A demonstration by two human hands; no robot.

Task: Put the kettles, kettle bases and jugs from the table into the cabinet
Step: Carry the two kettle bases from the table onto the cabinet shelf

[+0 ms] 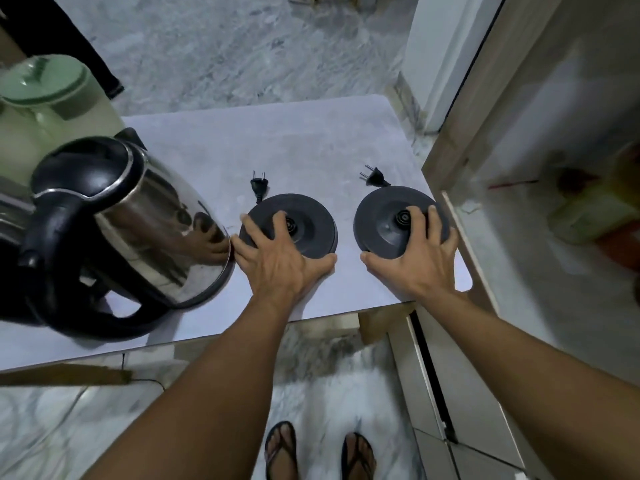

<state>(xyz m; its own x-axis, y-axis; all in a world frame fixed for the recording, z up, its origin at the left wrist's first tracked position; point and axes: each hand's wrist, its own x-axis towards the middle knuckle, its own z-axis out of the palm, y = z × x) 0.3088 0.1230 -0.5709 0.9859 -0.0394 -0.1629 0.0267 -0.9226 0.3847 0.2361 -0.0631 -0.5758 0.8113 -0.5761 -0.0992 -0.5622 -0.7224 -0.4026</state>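
Note:
Two round black kettle bases lie flat on the pale grey table [277, 143]. My left hand [277, 261] is spread over the near side of the left base [308, 225], fingers and thumb wrapping its rim. My right hand [417, 261] grips the right base [384, 220] the same way. Each base has a short black plug, the left plug [258, 183] and the right plug [374, 176], pointing away from me. A steel kettle [138, 220] with a black lid and handle stands at the table's left. Behind it stands a pale jug [45, 98] with a green lid.
The cabinet [554, 168] stands open at the right, right beside the table's edge, with yellow and orange packets blurred inside. A grey marbled floor surrounds the table. My feet in sandals are below the table's near edge. A thin cable lies on the floor at lower left.

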